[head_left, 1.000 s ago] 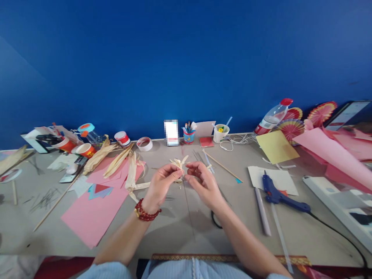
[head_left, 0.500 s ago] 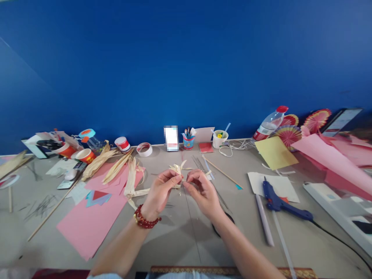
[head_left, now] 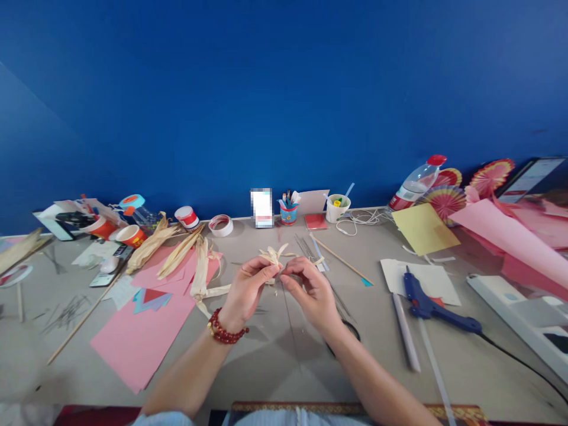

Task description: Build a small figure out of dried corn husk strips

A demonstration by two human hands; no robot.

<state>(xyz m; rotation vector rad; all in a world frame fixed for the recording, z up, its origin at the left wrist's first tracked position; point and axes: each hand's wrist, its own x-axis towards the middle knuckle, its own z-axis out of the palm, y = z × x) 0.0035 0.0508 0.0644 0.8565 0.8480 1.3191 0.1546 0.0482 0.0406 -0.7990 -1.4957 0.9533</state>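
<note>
My left hand (head_left: 251, 287), with a red bead bracelet (head_left: 227, 331) at the wrist, pinches the base of a small flower of pale corn husk (head_left: 274, 255) whose petals point up and away. The fingers of my right hand (head_left: 313, 293) are closed right beside it, thumb against forefinger. From between both hands a thin wire (head_left: 291, 322) trails down toward me; it looks pinched at the right fingertips, though its upper end is hidden. Beyond my right wrist lies a pair of scissors (head_left: 354, 328), partly covered by the forearm.
Dried corn husks (head_left: 153, 245) and pink paper (head_left: 142, 337) lie to the left. A blue hot glue gun (head_left: 437, 310) rests on the right, near a white power strip (head_left: 510, 313). Along the blue wall stand a tape roll (head_left: 220, 225), a phone (head_left: 261, 208) and a white cup (head_left: 337, 210).
Both hands stay together at the husk flower with only slight finger shifts. The trailing wire's lower end has drawn up toward the hands. The view has shifted slightly.
</note>
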